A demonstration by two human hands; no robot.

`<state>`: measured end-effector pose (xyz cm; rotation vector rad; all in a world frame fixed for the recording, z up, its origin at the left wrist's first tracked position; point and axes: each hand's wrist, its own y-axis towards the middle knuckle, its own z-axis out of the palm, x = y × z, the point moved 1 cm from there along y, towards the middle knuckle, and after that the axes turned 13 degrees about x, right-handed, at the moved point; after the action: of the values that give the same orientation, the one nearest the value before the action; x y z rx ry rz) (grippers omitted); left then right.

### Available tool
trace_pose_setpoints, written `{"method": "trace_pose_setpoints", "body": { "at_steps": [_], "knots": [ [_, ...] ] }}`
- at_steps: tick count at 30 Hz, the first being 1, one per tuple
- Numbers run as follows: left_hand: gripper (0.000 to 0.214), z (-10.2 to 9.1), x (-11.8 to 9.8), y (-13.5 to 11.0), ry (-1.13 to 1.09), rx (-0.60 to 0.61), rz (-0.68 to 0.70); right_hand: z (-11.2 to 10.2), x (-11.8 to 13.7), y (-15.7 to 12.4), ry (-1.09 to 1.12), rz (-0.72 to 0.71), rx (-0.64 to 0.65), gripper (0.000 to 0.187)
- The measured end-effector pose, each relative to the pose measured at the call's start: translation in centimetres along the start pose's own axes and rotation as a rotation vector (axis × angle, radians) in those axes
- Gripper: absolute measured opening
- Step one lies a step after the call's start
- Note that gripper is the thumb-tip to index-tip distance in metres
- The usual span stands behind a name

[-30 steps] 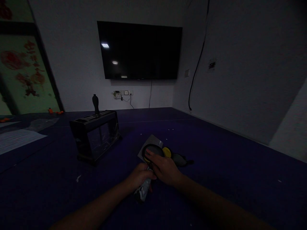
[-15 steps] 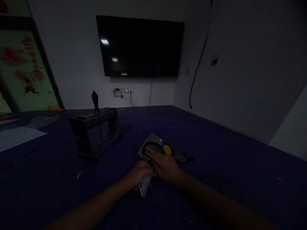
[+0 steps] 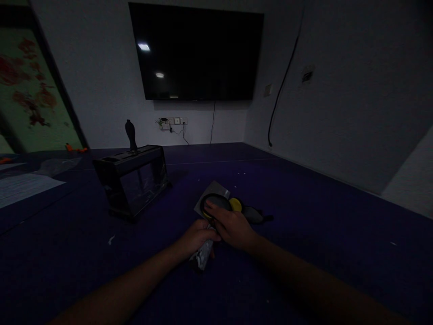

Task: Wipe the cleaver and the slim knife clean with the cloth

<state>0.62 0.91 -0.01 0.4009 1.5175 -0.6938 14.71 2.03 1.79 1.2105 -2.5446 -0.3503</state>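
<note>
My left hand (image 3: 199, 237) is closed round a grey-and-white mottled stick-like piece (image 3: 204, 255), whose lower end juts out below the fist. My right hand (image 3: 233, 228) rests its fingers on top of a round grey pad (image 3: 216, 199) with a black rim and a yellow edge, gripping it just above the left thumb. Under the pad lies a flat grey square sheet (image 3: 221, 188). Right behind the right hand are a yellow disc (image 3: 236, 204) and a grey flap with black edging (image 3: 253, 215) and a short strap. Where the mottled piece meets the pad is hidden by my fingers.
On the purple floor mat (image 3: 304, 203) stands a black open-framed box (image 3: 126, 194) with clear sides and a dark bottle-shaped handle (image 3: 130, 134). Papers (image 3: 27, 187) and clear plastic (image 3: 59, 165) lie at the left. A television (image 3: 198, 54) hangs on the wall.
The view has tipped slightly downward, so the room sits higher in the picture. Both hands keep the same holds, with hardly any movement between them.
</note>
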Motion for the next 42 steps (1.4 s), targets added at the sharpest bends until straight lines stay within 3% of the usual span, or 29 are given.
{"method": "trace_pose_setpoints", "body": {
  "at_steps": [42],
  "knots": [
    [0.01, 0.28, 0.04, 0.34, -0.043, -0.035, 0.037, 0.43, -0.33, 0.03, 0.016, -0.04, -0.007, 0.047]
  ]
}}
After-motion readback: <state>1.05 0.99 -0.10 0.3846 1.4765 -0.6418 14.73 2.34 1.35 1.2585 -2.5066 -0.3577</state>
